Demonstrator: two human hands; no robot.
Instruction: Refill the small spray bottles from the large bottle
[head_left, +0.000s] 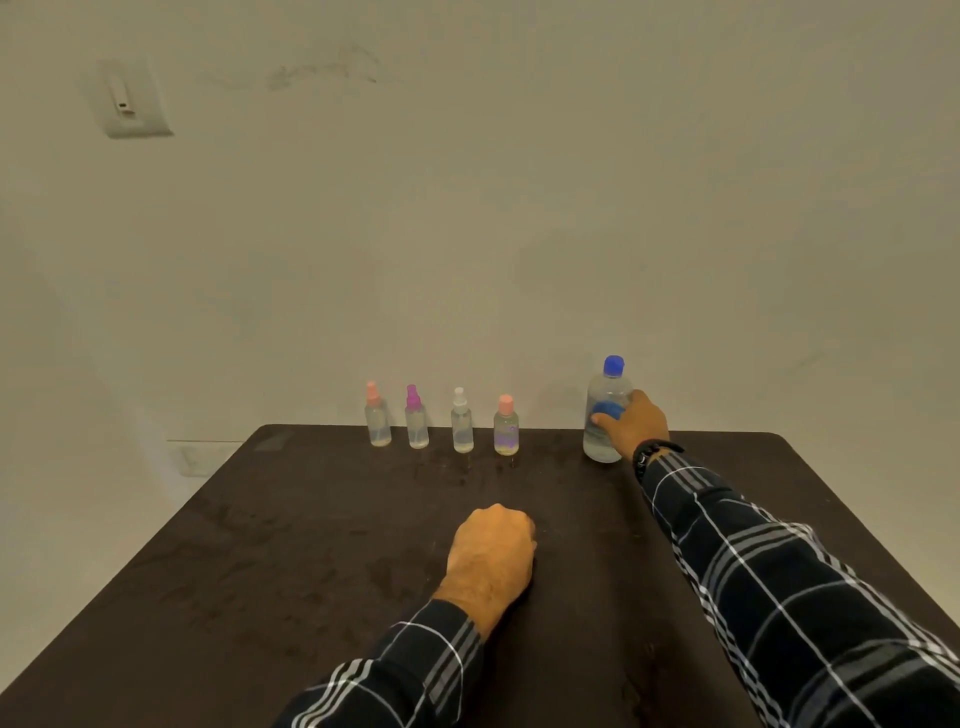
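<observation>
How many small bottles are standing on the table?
4, in a row at the far edge of the table: peach-topped bottle leftmost, then magenta-topped bottle, white-topped bottle, and peach-capped bottle nearest the large bottle. None appears hidden.

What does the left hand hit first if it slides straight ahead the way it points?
Likely the rightmost small bottle, peach-capped, at the far edge of the table; nothing stands between it and the left hand. The angle is hard to judge: it might pass just right of it.

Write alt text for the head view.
A person's right hand grips a large blue-capped bottle at the back of a dark table; the left hand rests fisted. Four small bottles line up left of the large one.
</observation>
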